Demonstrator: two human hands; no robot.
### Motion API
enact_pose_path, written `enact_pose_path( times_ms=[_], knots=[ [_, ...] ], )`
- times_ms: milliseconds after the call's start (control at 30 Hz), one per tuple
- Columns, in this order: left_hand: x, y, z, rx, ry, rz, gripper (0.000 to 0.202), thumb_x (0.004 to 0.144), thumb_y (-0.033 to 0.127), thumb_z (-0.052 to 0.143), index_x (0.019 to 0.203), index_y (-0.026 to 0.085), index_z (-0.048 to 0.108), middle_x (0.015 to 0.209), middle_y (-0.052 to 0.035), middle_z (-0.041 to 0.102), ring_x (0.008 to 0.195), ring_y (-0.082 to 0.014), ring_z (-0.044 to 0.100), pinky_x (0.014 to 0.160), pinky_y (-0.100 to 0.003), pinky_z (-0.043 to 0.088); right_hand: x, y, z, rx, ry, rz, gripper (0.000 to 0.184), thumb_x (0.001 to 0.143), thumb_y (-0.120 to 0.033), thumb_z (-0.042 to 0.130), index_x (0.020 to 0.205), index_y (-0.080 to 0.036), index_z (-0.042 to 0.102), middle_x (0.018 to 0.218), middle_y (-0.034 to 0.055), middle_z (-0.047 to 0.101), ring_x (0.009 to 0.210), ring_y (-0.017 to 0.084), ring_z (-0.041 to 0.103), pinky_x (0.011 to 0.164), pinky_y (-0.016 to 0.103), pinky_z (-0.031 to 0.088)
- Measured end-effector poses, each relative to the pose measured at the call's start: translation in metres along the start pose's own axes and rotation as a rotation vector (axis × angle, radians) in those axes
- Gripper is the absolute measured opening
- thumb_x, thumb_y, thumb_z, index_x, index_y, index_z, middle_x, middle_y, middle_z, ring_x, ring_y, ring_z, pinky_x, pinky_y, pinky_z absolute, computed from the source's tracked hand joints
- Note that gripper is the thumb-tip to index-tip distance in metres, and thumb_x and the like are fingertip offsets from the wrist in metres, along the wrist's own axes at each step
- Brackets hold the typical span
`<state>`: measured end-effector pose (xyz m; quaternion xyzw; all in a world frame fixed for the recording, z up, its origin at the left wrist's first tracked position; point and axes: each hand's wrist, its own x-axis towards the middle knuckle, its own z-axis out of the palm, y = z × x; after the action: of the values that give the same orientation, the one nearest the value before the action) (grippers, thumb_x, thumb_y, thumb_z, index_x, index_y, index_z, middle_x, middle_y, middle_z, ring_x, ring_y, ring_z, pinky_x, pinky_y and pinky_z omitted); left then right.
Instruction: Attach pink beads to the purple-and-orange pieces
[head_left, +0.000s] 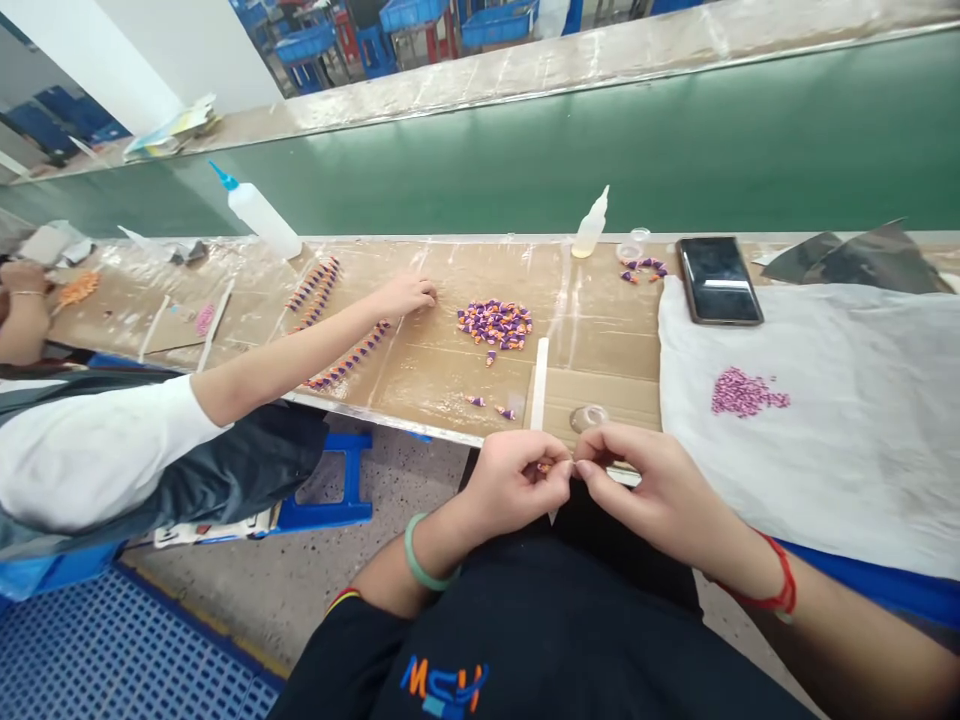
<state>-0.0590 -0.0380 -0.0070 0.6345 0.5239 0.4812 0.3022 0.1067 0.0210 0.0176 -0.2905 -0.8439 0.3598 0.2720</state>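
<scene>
**Left hand (517, 485) and right hand (660, 480) met over a tiny orange piece (544, 467), just off the counter (600, 340).**
The left grip was clenched on the piece, held in front of the person's body; the right fingertips (579, 466) were pinched shut just beside it, their hold too small to tell. Ahead lay a pile of purple-and-orange pieces (495, 325); to the right, pink beads (746, 392) sat on a white cloth (810, 440).

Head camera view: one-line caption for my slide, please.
Left hand pinches a tiny orange piece beside right hand, near a heap of purple-and-orange cones.
</scene>
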Motion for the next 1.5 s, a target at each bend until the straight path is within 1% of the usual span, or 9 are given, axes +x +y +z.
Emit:
enact_pose_path(
  times_ms=[133, 367, 700, 800, 933, 1033, 1100, 1333, 1500],
  knots=[
    [0.002, -0.001, 0.001, -0.013, 0.005, 0.02, 0.017, 0.077, 0.017, 0.055, 0.061, 0.018, 0.055, 0.052, 0.0048, 0.049, 0.046, -0.0063, 0.04, 0.047, -0.019, 0.033, 0.001, 0.002, -0.001, 0.007, -0.002, -0.012, 0.016, 0.084, -0.015, 0.05, 0.07, -0.019, 0.054, 0.061, -0.0028, 0.058, 0.055, 0.008, 0.053, 0.054, 0.018, 0.044],
    [0.007, -0.004, 0.003, -0.011, -0.02, -0.047, 0.016, 0.078, 0.019, 0.055, 0.062, 0.018, 0.056, 0.052, 0.0044, 0.05, 0.046, -0.007, 0.04, 0.047, -0.019, 0.034, 0.002, 0.006, -0.003, 0.051, -0.001, 0.017, 0.017, 0.085, -0.014, 0.05, 0.069, -0.02, 0.052, 0.06, -0.0035, 0.056, 0.053, 0.008, 0.05, 0.051, 0.018, 0.041],
    [0.01, -0.01, 0.006, -0.018, -0.023, -0.001, 0.017, 0.079, 0.018, 0.057, 0.063, 0.017, 0.057, 0.053, 0.0045, 0.05, 0.047, -0.007, 0.042, 0.048, -0.019, 0.036, 0.002, 0.015, 0.0, 0.119, -0.024, 0.089, 0.018, 0.085, -0.018, 0.05, 0.068, -0.021, 0.053, 0.058, -0.0029, 0.056, 0.052, 0.009, 0.051, 0.05, 0.02, 0.041],
    [0.009, -0.01, 0.004, -0.07, -0.03, -0.014, 0.015, 0.082, 0.019, 0.059, 0.067, 0.016, 0.061, 0.056, 0.0029, 0.056, 0.048, -0.0074, 0.046, 0.048, -0.019, 0.037, 0.004, 0.013, -0.001, 0.16, -0.023, 0.121, 0.019, 0.086, -0.02, 0.051, 0.067, -0.021, 0.053, 0.059, -0.0022, 0.056, 0.052, 0.01, 0.05, 0.05, 0.021, 0.04],
    [0.009, -0.011, -0.003, -0.17, 0.034, -0.092, 0.015, 0.086, 0.028, 0.064, 0.079, 0.016, 0.066, 0.066, -0.0015, 0.066, 0.055, -0.0101, 0.056, 0.053, -0.021, 0.044, 0.011, 0.01, -0.007, 0.252, -0.05, 0.2, 0.021, 0.088, -0.026, 0.052, 0.068, -0.02, 0.051, 0.06, -0.0015, 0.055, 0.054, 0.011, 0.049, 0.051, 0.022, 0.041],
    [0.008, -0.016, -0.007, -0.223, 0.057, -0.175, 0.024, 0.085, 0.038, 0.069, 0.076, 0.016, 0.067, 0.064, -0.0019, 0.065, 0.055, -0.0108, 0.056, 0.053, -0.022, 0.046, 0.013, 0.011, -0.013, 0.281, -0.054, 0.244, 0.022, 0.09, -0.03, 0.053, 0.069, -0.02, 0.051, 0.063, -0.0003, 0.055, 0.057, 0.012, 0.051, 0.053, 0.024, 0.044],
    [0.006, -0.019, -0.007, -0.276, 0.046, -0.242, 0.028, 0.08, 0.042, 0.074, 0.076, 0.015, 0.068, 0.063, -0.0019, 0.064, 0.053, -0.0105, 0.055, 0.051, -0.022, 0.045, 0.013, 0.013, -0.015, 0.272, -0.053, 0.253, 0.024, 0.09, -0.032, 0.055, 0.07, -0.02, 0.052, 0.063, 0.0001, 0.056, 0.057, 0.013, 0.052, 0.053, 0.024, 0.044],
    [-0.007, -0.034, -0.007, -0.386, 0.006, -0.396, 0.027, 0.074, 0.038, 0.079, 0.077, 0.013, 0.068, 0.064, -0.0017, 0.063, 0.054, -0.0095, 0.055, 0.05, -0.021, 0.043, 0.008, 0.022, -0.023, 0.165, -0.03, 0.249, 0.03, 0.092, -0.038, 0.055, 0.067, -0.021, 0.054, 0.059, -0.0009, 0.054, 0.053, 0.012, 0.049, 0.05, 0.025, 0.042],
    [-0.01, -0.043, -0.009, -0.413, 0.01, -0.456, 0.029, 0.073, 0.039, 0.08, 0.077, 0.013, 0.066, 0.062, 0.0001, 0.061, 0.052, -0.0091, 0.055, 0.051, -0.021, 0.044, 0.002, 0.027, -0.023, 0.126, -0.005, 0.285, 0.036, 0.091, -0.047, 0.057, 0.067, -0.021, 0.054, 0.057, -0.001, 0.054, 0.051, 0.012, 0.05, 0.048, 0.024, 0.042]
  ],
)
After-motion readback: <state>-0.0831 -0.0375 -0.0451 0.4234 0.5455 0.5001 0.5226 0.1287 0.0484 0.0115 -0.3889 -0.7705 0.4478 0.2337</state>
